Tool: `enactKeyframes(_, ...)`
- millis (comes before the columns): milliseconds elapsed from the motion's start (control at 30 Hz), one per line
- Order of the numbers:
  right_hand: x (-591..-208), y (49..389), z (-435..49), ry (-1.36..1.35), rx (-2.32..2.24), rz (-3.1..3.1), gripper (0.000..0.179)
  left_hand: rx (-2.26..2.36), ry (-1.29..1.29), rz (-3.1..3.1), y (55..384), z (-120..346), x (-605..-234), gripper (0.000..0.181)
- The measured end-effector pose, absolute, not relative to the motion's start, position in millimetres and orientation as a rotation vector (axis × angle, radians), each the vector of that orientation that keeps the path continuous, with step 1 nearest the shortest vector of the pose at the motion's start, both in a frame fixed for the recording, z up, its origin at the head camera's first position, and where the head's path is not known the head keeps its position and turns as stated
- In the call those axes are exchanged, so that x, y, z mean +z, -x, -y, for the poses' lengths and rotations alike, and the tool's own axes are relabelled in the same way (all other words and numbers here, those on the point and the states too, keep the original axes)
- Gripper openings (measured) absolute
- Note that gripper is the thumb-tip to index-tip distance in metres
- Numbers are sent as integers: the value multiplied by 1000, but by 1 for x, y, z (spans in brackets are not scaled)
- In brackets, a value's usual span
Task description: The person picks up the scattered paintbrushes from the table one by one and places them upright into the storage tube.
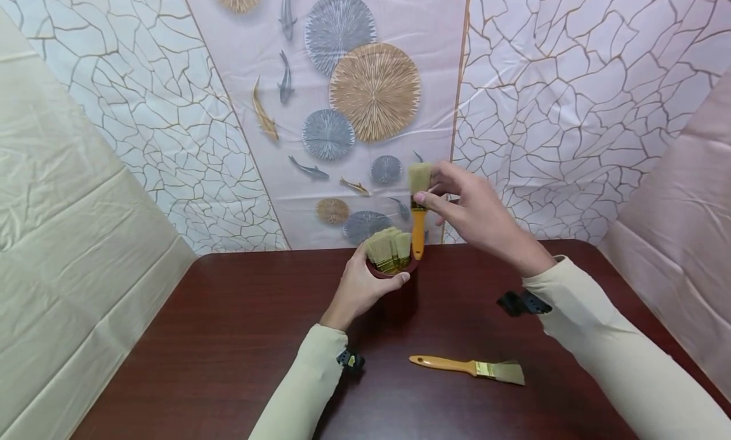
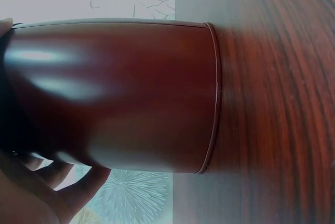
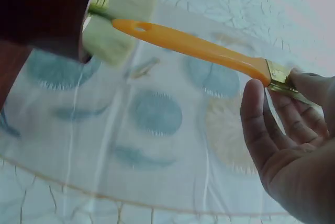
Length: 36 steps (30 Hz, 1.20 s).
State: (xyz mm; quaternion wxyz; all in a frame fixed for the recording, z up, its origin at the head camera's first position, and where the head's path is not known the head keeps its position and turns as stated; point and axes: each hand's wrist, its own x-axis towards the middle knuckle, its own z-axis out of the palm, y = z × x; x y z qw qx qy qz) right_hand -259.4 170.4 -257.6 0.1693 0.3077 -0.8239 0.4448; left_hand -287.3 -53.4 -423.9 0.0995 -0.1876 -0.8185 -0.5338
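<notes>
My left hand [image 1: 363, 282] grips a dark red-brown cup [image 2: 125, 96] around its upper part, thumb along the near rim. Several paintbrushes [image 1: 388, 246] stand in the cup, pale bristles up and handles hidden inside. In my right hand [image 1: 471, 208] a paintbrush with an orange handle [image 1: 419, 233] is pinched near its metal band, bristles up. Its handle points down beside the cup's right rim in the head view. The right wrist view shows the handle [image 3: 193, 46] with its holed end close to the bristles in the cup, thumb and fingers at the band.
Another orange-handled paintbrush [image 1: 465, 368] lies on the dark wooden table [image 1: 240, 338], near the front right, bristles to the right. Behind the table's far edge hangs a patterned cloth [image 1: 514, 110]. Plain pale cloth [image 1: 63, 237] covers the left side.
</notes>
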Motion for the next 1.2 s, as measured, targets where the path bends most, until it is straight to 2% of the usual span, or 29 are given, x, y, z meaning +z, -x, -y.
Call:
enactKeyframes(333,-270,277,-146,-987,1319,2524,23,-1596,489,2456,287,55,-424,89)
enactKeyframes(533,-286,284,-144,-1086,1083,2607,15,-1572,493,2483,289,54,-424,93)
enactKeyframes(800,-313,288,-134,-1157,841,2628,5,-1562,500,2454,289,54,-423,88)
enactKeyframes(1200,-333,277,-122,-872,614,2683,9,-1553,485,2458,290,56,-424,88)
